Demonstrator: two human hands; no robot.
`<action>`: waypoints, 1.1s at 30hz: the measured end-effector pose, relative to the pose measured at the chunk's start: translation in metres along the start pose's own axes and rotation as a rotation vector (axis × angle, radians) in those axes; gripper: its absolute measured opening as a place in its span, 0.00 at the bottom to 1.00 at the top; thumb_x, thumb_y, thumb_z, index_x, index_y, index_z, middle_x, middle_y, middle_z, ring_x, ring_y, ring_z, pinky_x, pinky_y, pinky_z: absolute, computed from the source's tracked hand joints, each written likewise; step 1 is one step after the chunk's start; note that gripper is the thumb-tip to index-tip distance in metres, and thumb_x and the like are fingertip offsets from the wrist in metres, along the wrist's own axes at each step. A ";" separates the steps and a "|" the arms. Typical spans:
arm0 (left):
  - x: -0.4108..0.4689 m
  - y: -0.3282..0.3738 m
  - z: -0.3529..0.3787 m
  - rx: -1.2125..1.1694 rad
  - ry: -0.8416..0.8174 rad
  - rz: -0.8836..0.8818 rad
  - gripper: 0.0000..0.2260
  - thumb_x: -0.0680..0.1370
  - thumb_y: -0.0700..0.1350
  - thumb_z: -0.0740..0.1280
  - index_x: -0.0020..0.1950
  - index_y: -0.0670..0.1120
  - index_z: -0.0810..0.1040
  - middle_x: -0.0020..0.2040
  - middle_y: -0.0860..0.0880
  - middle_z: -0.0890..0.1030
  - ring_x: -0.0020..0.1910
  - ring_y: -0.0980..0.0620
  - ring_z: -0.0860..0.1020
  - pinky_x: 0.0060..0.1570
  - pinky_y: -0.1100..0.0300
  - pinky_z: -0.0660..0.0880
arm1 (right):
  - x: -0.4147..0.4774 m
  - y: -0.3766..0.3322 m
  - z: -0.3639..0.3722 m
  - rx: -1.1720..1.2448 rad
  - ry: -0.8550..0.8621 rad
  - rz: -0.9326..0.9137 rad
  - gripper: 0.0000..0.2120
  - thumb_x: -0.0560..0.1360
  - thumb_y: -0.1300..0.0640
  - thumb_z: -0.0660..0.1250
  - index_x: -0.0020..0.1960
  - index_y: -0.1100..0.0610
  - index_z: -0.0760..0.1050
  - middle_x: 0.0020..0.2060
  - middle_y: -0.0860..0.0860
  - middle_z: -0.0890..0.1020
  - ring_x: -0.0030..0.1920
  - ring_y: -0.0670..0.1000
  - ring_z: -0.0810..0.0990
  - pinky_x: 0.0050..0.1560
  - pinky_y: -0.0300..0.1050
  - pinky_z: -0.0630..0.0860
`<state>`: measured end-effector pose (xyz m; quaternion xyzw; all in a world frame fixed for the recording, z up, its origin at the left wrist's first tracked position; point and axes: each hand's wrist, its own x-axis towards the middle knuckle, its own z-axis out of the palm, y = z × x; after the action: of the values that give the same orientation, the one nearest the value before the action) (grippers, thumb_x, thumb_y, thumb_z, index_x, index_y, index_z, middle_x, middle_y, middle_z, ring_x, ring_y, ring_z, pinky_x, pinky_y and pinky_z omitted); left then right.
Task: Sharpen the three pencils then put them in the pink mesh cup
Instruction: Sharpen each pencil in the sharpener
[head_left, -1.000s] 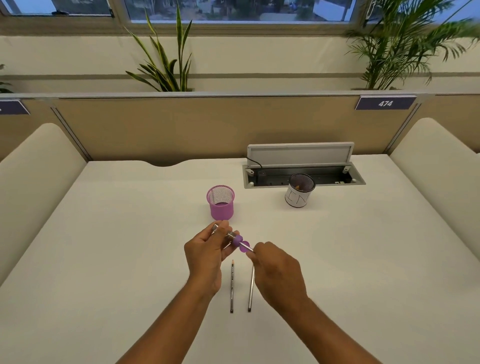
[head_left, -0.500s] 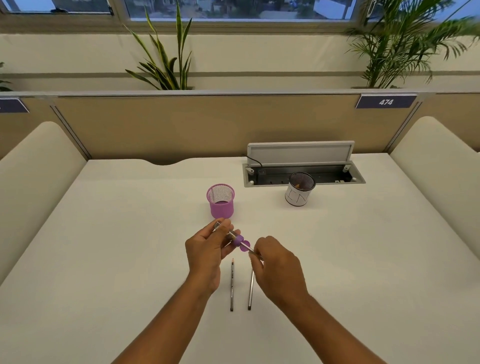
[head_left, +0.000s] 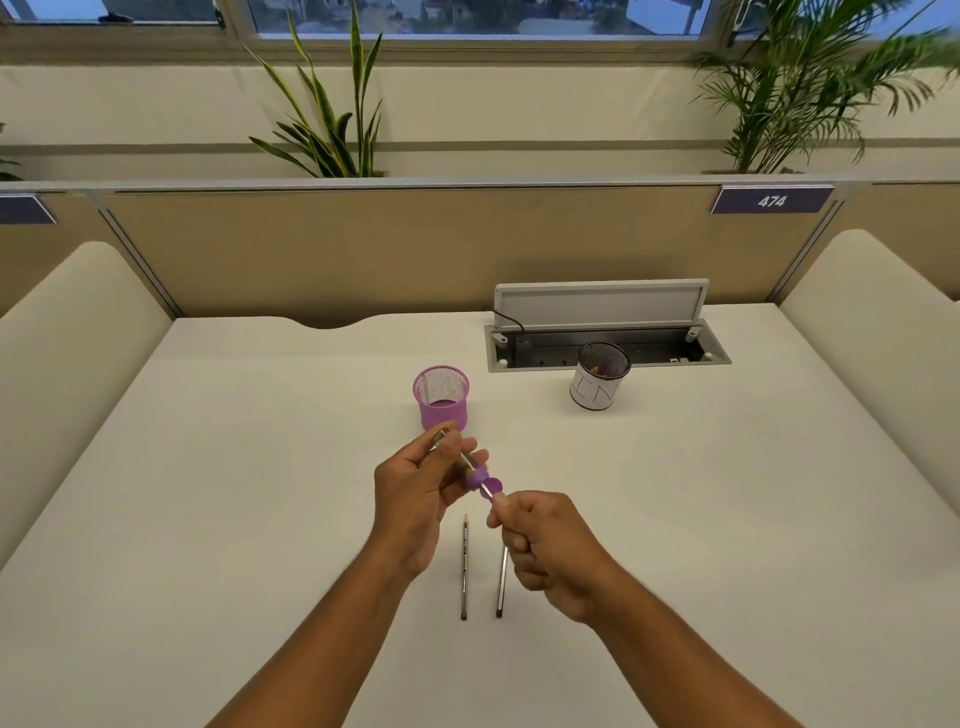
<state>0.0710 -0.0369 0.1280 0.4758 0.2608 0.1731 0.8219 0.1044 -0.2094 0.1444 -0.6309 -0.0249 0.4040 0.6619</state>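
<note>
Head view: a white surface (head_left: 260, 519) is seen, with a pink mesh cup (head_left: 441, 397) standing upright near its middle, open and round. Just before the cup, above the surface, the left hand (head_left: 415, 493) is curled round the upper part of a slanted grey pencil (head_left: 440, 437), while its lower end is pinched by the right hand (head_left: 545, 540). Two more grey pencils (head_left: 464, 566) are laid side by side below the hands, one showing a sharp tip. A small purple sharpener (head_left: 483, 480) is seen on the held pencil, between the hands.
</note>
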 end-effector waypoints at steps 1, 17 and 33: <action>0.001 0.001 0.000 0.000 -0.028 -0.003 0.21 0.74 0.49 0.75 0.65 0.42 0.83 0.54 0.39 0.89 0.52 0.38 0.89 0.48 0.49 0.87 | -0.003 0.001 0.000 0.085 -0.051 0.040 0.15 0.83 0.50 0.64 0.41 0.56 0.80 0.28 0.50 0.66 0.24 0.47 0.57 0.22 0.36 0.58; 0.014 -0.007 -0.011 -0.205 0.086 -0.089 0.08 0.84 0.44 0.69 0.57 0.41 0.84 0.50 0.39 0.89 0.49 0.40 0.89 0.47 0.51 0.87 | -0.017 0.022 -0.022 0.144 -0.111 0.079 0.21 0.83 0.44 0.64 0.53 0.62 0.83 0.30 0.55 0.73 0.20 0.48 0.61 0.27 0.45 0.74; 0.010 -0.020 -0.055 -0.303 0.234 -0.122 0.12 0.78 0.46 0.75 0.55 0.38 0.83 0.48 0.35 0.87 0.46 0.41 0.89 0.49 0.50 0.87 | 0.026 0.057 -0.093 -0.665 0.781 -0.164 0.05 0.77 0.57 0.70 0.43 0.53 0.82 0.32 0.44 0.81 0.33 0.50 0.82 0.36 0.48 0.81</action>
<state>0.0476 -0.0032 0.0850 0.3067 0.3540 0.2142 0.8572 0.1437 -0.2773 0.0643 -0.9068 0.0476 0.0555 0.4152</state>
